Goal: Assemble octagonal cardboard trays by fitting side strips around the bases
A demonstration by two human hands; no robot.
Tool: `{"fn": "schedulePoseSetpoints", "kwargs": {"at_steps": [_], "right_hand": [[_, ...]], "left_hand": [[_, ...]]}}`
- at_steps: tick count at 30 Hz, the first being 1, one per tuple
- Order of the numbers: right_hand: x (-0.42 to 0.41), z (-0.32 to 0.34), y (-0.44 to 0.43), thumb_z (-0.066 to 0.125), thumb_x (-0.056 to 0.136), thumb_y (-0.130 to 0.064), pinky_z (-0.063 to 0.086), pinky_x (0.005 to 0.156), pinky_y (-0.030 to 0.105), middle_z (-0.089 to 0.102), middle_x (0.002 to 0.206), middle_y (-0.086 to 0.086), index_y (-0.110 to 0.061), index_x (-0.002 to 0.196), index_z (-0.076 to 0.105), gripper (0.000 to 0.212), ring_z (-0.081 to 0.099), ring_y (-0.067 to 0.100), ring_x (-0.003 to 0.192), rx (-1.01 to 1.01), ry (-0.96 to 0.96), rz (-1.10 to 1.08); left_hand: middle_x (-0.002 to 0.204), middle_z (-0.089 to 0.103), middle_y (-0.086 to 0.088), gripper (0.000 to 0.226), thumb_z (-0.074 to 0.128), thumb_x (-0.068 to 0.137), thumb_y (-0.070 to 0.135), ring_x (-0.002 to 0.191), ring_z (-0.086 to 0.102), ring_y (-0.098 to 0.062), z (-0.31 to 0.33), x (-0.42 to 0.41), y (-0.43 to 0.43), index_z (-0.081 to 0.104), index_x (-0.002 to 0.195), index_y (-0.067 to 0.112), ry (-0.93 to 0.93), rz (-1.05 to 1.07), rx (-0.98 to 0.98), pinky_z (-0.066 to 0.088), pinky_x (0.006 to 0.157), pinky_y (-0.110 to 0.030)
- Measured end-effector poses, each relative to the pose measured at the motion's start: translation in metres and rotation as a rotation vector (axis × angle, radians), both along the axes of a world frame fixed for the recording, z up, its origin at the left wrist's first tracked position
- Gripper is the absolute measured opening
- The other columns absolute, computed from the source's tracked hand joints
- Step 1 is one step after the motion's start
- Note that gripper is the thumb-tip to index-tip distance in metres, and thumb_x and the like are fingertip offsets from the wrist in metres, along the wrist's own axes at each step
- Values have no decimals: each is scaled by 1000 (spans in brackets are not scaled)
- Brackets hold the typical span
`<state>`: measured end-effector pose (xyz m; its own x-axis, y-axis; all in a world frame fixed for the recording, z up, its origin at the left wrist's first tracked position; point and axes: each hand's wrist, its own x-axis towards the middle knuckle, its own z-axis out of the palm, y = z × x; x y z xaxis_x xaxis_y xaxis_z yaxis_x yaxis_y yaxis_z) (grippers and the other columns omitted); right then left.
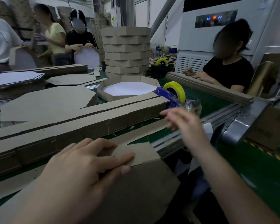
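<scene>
My left hand [87,164] presses a folded side strip [141,152] against the edge of a brown octagonal base [141,191] near the table's front edge; its fingers lie across the strip and the thumb curls over the fold. My right hand [183,123] is blurred in the air, fingers loosely spread, holding nothing, just short of the blue tape dispenser [170,97] with its yellow roll [174,89]. A thick bundle of flat side strips [87,120] runs across the green table.
An assembled tray [128,89] with a white inside lies behind the strips, and a tall stack of finished trays [126,50] stands behind it. Flat octagonal bases [45,102] are piled at the left. People work across the table and at the right [225,68].
</scene>
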<state>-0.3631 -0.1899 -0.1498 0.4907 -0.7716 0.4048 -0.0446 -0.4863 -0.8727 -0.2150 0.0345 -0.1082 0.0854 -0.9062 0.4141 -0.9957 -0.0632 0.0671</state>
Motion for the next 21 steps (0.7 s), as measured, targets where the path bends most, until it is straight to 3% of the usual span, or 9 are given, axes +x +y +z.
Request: {"fn": "schedulePoseSetpoints", "kwargs": {"at_steps": [2, 5, 7, 10, 12, 15, 18, 21], "right_hand": [[-7, 11, -53, 53, 97, -27, 43, 75, 27, 61, 93, -11, -31, 90, 67, 16, 52, 0, 75, -68, 10, -314], [-18, 23, -130, 52, 96, -35, 39, 80, 32, 49, 126, 7, -24, 105, 65, 19, 51, 17, 92, -100, 315, -605], [-21, 24, -165, 51, 95, -41, 44, 83, 36, 43, 135, 11, -21, 108, 65, 28, 52, 29, 102, 72, 435, -564], [-25, 24, -187, 49, 93, -52, 39, 62, 32, 56, 108, 9, -24, 90, 69, 35, 49, 24, 81, 221, 592, -419], [-29, 27, -189, 56, 87, -54, 32, 55, 29, 54, 92, 4, -24, 87, 69, 33, 40, 17, 68, 336, 553, -331], [-37, 30, -191, 69, 81, -38, 27, 51, 22, 56, 85, -2, -21, 82, 71, 17, 31, 9, 58, 550, 404, -202], [-40, 33, -194, 74, 79, -32, 39, 63, 24, 54, 95, -2, -22, 82, 76, 11, 36, 10, 70, 676, 255, -145], [-38, 39, -192, 75, 79, -27, 46, 72, 34, 41, 84, -3, -19, 78, 71, 9, 37, 11, 69, 743, 121, -169]], "left_hand": [[96, 65, 21, 32, 38, 84, 59, 77, 65, -10, 0, 1, -2, 66, 102, 58, 9, 3, 6, 45, 51, -22], [97, 65, 21, 33, 37, 84, 60, 79, 64, -9, 0, 1, -3, 65, 101, 59, 31, -1, -2, 45, 53, -23], [97, 65, 21, 33, 37, 84, 60, 79, 64, -10, 0, 1, -4, 66, 101, 59, 38, -5, -4, 47, 53, -25], [95, 65, 21, 33, 38, 84, 60, 79, 65, -9, 1, 0, -5, 66, 101, 58, 34, -4, -7, 48, 52, -25], [95, 66, 21, 33, 38, 84, 59, 79, 65, -9, 0, 0, -6, 66, 101, 58, 31, -3, -9, 49, 51, -25], [95, 66, 21, 33, 38, 84, 59, 78, 65, -10, 0, 1, -6, 66, 101, 58, 28, -2, -9, 48, 52, -24], [96, 65, 21, 32, 39, 85, 58, 77, 65, -10, 0, 2, -7, 65, 103, 58, 19, -3, 1, 44, 51, -21], [96, 66, 20, 32, 39, 85, 58, 76, 64, -11, 0, 2, -7, 65, 103, 58, 9, -10, -1, 44, 51, -21]]}}
